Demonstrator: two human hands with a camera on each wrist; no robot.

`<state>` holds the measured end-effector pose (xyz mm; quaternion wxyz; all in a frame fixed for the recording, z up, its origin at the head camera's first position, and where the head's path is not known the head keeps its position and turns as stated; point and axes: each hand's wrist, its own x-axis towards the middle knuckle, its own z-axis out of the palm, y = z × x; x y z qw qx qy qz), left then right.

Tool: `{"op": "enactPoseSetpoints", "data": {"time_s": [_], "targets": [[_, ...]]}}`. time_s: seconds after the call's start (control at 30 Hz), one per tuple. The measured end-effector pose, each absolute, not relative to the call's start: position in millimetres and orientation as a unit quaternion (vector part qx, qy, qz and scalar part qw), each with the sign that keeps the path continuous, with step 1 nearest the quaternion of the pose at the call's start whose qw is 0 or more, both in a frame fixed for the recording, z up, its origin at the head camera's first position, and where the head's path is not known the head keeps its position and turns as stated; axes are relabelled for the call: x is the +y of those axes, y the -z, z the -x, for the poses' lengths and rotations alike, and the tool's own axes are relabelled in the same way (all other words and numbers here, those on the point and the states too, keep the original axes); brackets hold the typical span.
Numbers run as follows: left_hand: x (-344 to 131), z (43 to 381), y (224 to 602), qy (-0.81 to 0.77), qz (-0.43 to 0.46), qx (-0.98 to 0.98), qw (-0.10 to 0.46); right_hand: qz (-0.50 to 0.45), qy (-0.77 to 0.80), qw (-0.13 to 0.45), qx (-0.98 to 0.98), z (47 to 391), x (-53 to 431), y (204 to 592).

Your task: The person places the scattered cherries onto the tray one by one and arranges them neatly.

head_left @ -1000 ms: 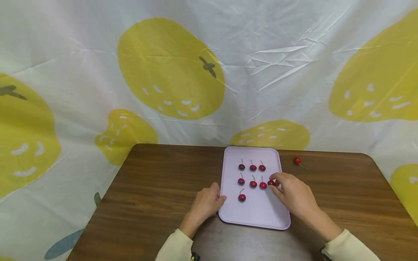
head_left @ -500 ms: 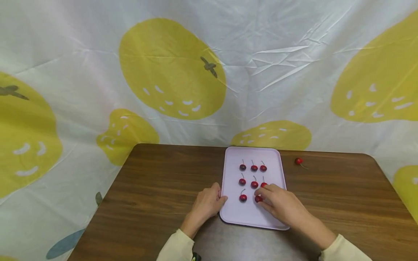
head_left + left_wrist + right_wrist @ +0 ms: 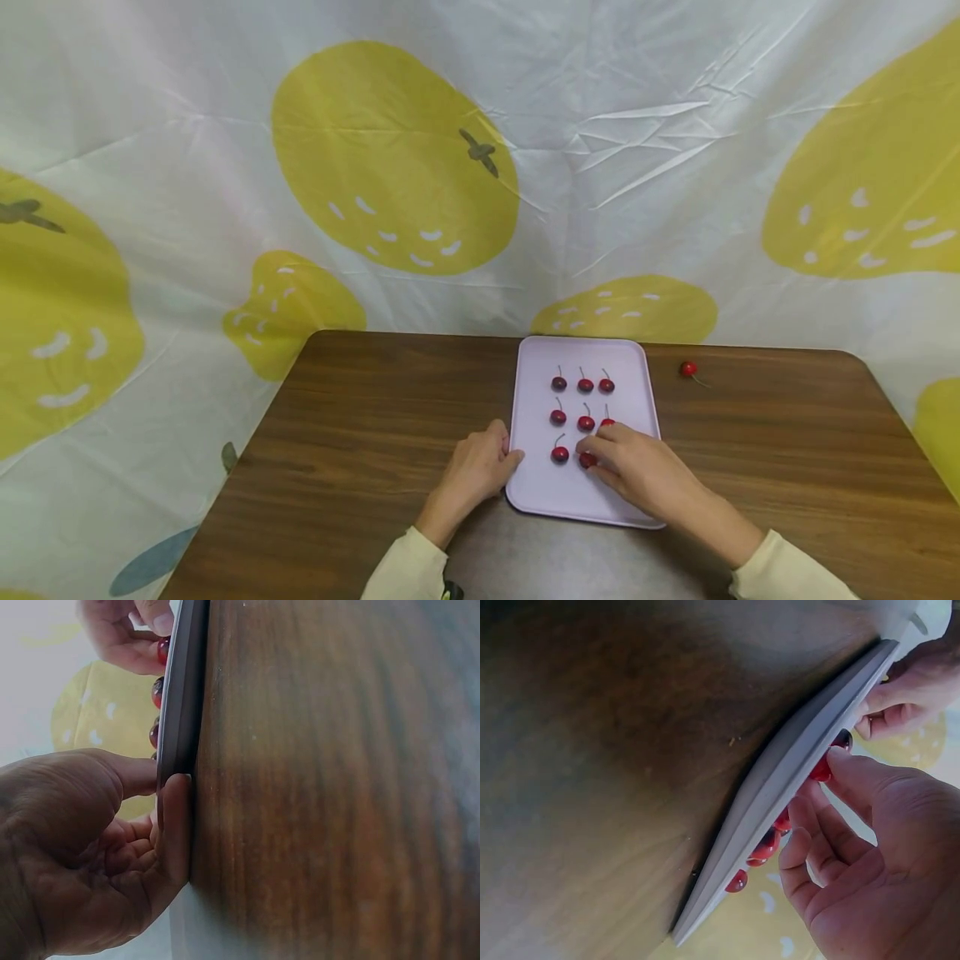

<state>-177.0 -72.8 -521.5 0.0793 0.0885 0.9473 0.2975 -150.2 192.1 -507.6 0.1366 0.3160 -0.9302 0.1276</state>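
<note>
A pale lilac tray (image 3: 551, 496) lies on the table with red cherries in rows, stems mostly pointing to the back. My left hand (image 3: 474, 463) grips its left rim; in the left wrist view the thumb (image 3: 139, 776) is over the rim and a finger (image 3: 177, 825) lies against its outer side. My right hand (image 3: 648, 468) reaches over the tray's right side and pinches a cherry (image 3: 587, 460) in the front row, right of another cherry (image 3: 559, 454). Three cherries form the back row, and three the middle row, whose right one (image 3: 607, 423) is partly hidden by the right hand.
One more cherry (image 3: 688, 368) lies on the brown wooden table (image 3: 375, 417), beyond the tray's back right corner. A white curtain (image 3: 637, 208) printed with yellow fruit hangs behind the table and down its sides.
My right hand has carried the cherry from the right end of the middle row to the front row, leftward and nearer me. My left hand stays on the rim.
</note>
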Motion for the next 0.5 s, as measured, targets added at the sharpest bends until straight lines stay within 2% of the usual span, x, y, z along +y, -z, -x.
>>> {"op": "enactPoseSetpoints", "data": {"time_s": [0.5], "targets": [[-73.1, 177.2, 522.9, -0.303, -0.086, 0.945, 0.084, -0.322, -0.136, 0.142, -0.926, 151.4, 190.2, 511.7]]}}
